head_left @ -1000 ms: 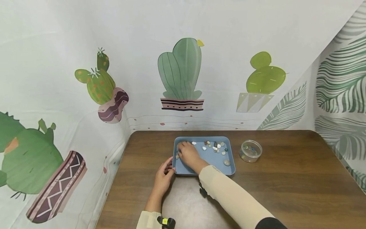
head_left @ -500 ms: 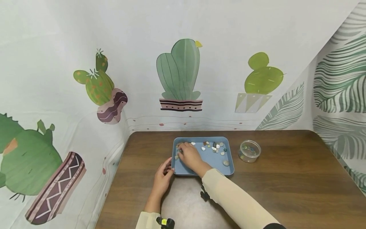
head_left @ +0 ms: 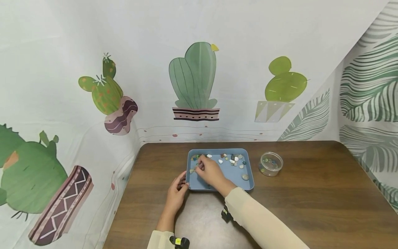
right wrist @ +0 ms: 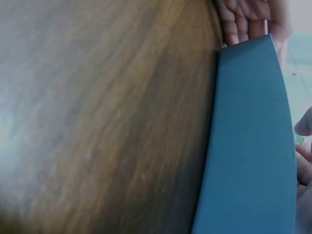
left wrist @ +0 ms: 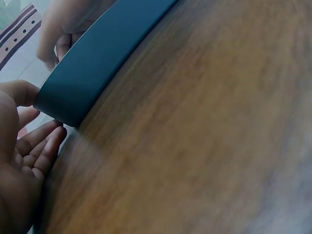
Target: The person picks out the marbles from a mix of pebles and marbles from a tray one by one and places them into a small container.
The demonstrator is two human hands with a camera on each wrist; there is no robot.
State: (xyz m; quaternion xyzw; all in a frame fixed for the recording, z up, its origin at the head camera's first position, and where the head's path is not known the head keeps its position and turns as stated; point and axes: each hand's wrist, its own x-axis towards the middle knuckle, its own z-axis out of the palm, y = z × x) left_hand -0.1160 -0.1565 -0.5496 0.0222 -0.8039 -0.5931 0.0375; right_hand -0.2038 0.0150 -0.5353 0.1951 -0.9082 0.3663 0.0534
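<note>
My left hand (head_left: 177, 195) holds the front-left corner of a blue tray (head_left: 177, 190); in the left wrist view the thumb reaches the rim and the fingertips lie against the outer wall. Over the tray's left part is my right hand (head_left: 212, 170), thumb and forefinger brought together. A small green glassy pebble (right wrist: 299, 139) shows between them in the right wrist view, mostly covered by the fingers. Several small green and dark pebbles (head_left: 195, 157) lie in the far-left corner, and a pale stone (head_left: 191, 171) sits nearer the left wall.
White, brown and dark stones (head_left: 236, 159) are scattered in the tray's right half, with a larger grey stone (head_left: 245, 177) near its front-right corner. A clear round container (head_left: 271, 164) holding colored pieces stands right of the tray on the wooden table (head_left: 311, 186).
My right hand has drawn back to the right from the tray's far-left part, its thumb and forefinger now pinched, uncovering pebbles there. The left hand stays at the tray corner.
</note>
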